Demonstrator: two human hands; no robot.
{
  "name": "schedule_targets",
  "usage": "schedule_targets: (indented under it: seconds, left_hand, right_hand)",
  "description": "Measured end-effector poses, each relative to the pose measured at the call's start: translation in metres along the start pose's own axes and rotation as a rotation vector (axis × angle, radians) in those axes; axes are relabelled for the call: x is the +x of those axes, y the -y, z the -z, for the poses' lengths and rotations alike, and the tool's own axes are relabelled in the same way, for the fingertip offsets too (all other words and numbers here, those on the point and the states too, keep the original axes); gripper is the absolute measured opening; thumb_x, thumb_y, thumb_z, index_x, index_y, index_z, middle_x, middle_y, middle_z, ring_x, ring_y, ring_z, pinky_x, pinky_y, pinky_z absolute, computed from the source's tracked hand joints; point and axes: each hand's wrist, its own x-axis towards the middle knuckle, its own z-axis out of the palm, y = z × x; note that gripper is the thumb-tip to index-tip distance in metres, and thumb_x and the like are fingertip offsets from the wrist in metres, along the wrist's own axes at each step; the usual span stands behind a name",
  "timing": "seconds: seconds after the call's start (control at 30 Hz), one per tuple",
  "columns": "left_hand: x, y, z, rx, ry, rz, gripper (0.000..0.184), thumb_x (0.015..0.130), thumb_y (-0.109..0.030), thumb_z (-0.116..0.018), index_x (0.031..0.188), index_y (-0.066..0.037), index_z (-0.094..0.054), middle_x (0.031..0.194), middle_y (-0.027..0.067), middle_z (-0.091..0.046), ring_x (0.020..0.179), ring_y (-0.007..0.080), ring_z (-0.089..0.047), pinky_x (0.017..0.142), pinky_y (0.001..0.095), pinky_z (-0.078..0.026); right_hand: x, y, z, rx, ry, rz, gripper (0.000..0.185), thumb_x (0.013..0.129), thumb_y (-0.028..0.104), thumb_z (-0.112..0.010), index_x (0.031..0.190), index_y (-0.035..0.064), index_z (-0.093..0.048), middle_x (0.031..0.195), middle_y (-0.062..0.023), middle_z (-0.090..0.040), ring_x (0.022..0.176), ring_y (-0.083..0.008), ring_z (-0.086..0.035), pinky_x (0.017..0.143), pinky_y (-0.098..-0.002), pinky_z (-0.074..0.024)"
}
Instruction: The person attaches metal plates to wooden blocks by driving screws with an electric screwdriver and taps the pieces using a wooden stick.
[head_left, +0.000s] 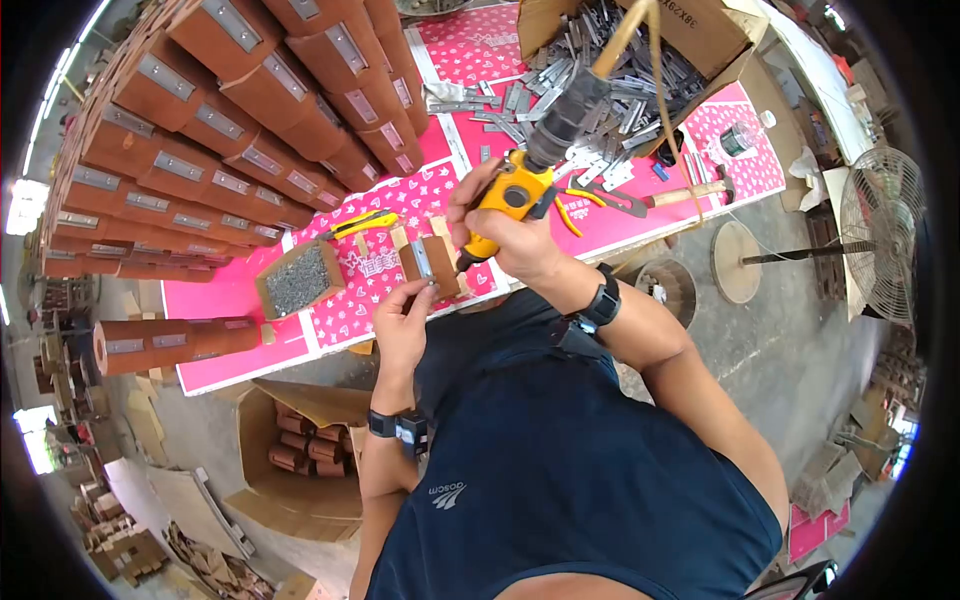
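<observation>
My right hand (518, 238) is wrapped round a yellow and black power screwdriver (522, 190), its tip pointing down and left beside a small brown block (441, 260). The block lies near the table's front edge with a metal hinge strip (421, 258) on it. Thumb and forefinger of my left hand (402, 325) are pinched together at the strip's near end. Whatever they hold, if anything, is too small to make out. A shallow box of small grey screws (300, 280) stands left of the block.
Stacked brown curved pieces (190, 150) with metal strips rise at the left. A carton of metal strips (640, 70) spills at the back. A yellow utility knife (362, 224), pliers (578, 208) and a hammer (692, 192) lie on the pink table cover (640, 222). A fan (880, 240) stands right.
</observation>
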Motion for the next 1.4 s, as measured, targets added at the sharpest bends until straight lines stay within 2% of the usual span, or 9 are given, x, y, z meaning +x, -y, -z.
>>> schedule_targets:
  seconds: [0.17, 0.37, 0.47, 0.9, 1.3, 1.4]
  left_hand:
    - [-0.001, 0.002, -0.006, 0.162, -0.02, -0.132, 0.013, 0.094, -0.006, -0.073, 0.105, 0.0, -0.076, 0.09, 0.0028, -0.074, 0.079, 0.007, -0.062, 0.071, 0.0236, -0.049]
    - [-0.002, -0.002, -0.006, 0.175, -0.012, -0.133, 0.013, 0.094, -0.005, -0.072, 0.106, 0.0, -0.076, 0.087, 0.0013, -0.071, 0.077, 0.0067, -0.06, 0.07, 0.0233, -0.047]
    - [-0.001, -0.007, -0.007, 0.202, -0.003, -0.197, 0.013, 0.094, -0.005, -0.072, 0.105, 0.0, -0.076, 0.089, 0.0017, -0.071, 0.079, 0.0072, -0.06, 0.071, 0.0231, -0.047]
    - [-0.005, -0.008, -0.011, 0.153, -0.039, -0.194, 0.012, 0.092, -0.003, -0.073, 0.103, 0.0, -0.075, 0.091, 0.0044, -0.072, 0.079, 0.0088, -0.062, 0.072, 0.0235, -0.05]
    - [-0.003, -0.015, -0.007, 0.182, -0.088, -0.198, 0.01, 0.091, -0.003, -0.074, 0.1, 0.001, -0.075, 0.087, 0.0052, -0.072, 0.073, 0.0093, -0.062, 0.067, 0.0249, -0.05]
    - [-0.002, -0.018, -0.007, 0.259, -0.093, -0.211, 0.012, 0.089, -0.003, -0.076, 0.099, 0.003, -0.074, 0.087, 0.0056, -0.072, 0.077, 0.0101, -0.062, 0.071, 0.0253, -0.05]
  right_hand:
    - [0.004, -0.003, -0.013, -0.011, 0.047, -0.048, 0.023, 0.078, 0.0, -0.063, 0.101, 0.0017, -0.061, 0.088, -0.0129, -0.067, 0.07, -0.0205, -0.068, 0.064, -0.033, -0.0572]
    - [0.007, -0.015, -0.015, 0.013, 0.059, -0.043, 0.023, 0.078, 0.0, -0.063, 0.101, 0.0013, -0.061, 0.09, -0.0137, -0.068, 0.071, -0.0202, -0.068, 0.065, -0.0333, -0.0582]
    - [0.009, -0.014, -0.016, 0.0, 0.052, -0.059, 0.023, 0.078, 0.0, -0.063, 0.101, 0.001, -0.061, 0.09, -0.014, -0.068, 0.071, -0.0205, -0.068, 0.065, -0.0334, -0.0586]
    - [0.013, -0.021, -0.022, -0.052, 0.08, -0.096, 0.023, 0.078, 0.0, -0.061, 0.101, 0.0004, -0.061, 0.089, -0.0139, -0.068, 0.071, -0.0206, -0.068, 0.065, -0.033, -0.0584]
    - [0.016, -0.029, -0.027, -0.058, 0.148, -0.123, 0.025, 0.077, -0.003, -0.06, 0.102, 0.0003, -0.059, 0.088, -0.0143, -0.067, 0.071, -0.0207, -0.068, 0.066, -0.0334, -0.0587]
    - [0.014, -0.029, -0.03, -0.074, 0.151, -0.129, 0.025, 0.078, -0.003, -0.061, 0.104, 0.0009, -0.058, 0.09, -0.0143, -0.067, 0.071, -0.02, -0.068, 0.066, -0.0328, -0.0582]
